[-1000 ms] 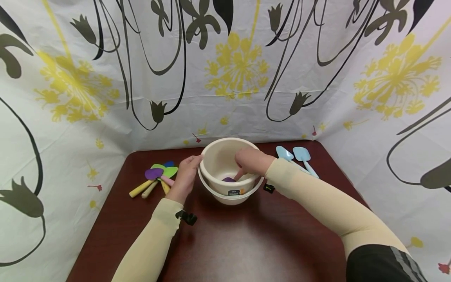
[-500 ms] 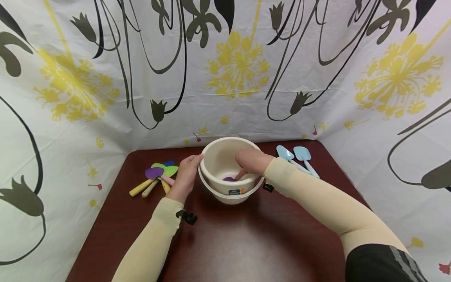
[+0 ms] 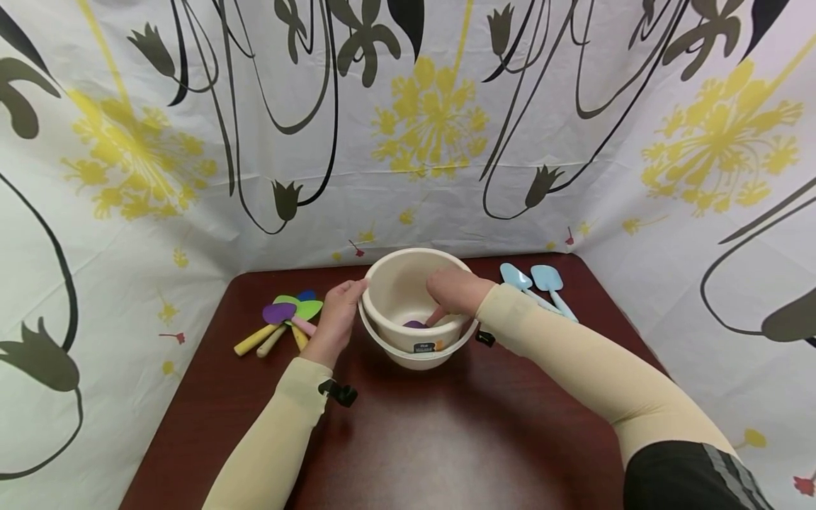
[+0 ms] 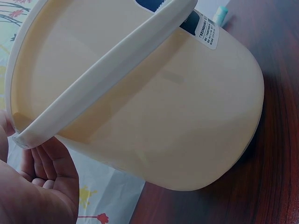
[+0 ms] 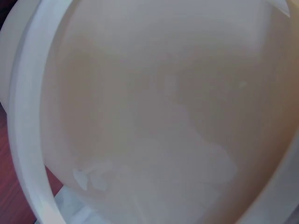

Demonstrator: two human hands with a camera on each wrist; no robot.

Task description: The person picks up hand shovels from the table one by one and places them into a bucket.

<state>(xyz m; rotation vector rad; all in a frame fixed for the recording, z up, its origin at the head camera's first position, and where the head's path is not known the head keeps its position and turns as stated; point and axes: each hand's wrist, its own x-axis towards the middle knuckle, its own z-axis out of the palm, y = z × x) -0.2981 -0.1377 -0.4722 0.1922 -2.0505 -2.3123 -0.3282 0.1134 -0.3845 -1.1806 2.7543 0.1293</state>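
A cream bucket (image 3: 397,331) stands on the dark red-brown table, its white handle (image 4: 107,72) lowered across the front. My left hand (image 3: 338,315) pinches the left side of the rim where the handle joins; in the left wrist view its fingers (image 4: 51,163) curl under that joint. Over the right side, my right hand (image 3: 455,289) reaches down inside with bent fingers. At its fingertips, low in the bucket, shows the purple head (image 3: 415,324) of a toy shovel, the rest mostly hidden. The right wrist view shows only the bucket's outer wall (image 5: 140,107) and handle.
Several toy shovels (image 3: 279,313) with purple, green and blue heads lie in a pile left of the bucket. Two light blue shovels (image 3: 547,278) lie at the back right of the table (image 3: 408,439). A patterned white sheet (image 3: 408,212) hangs behind and at both sides.
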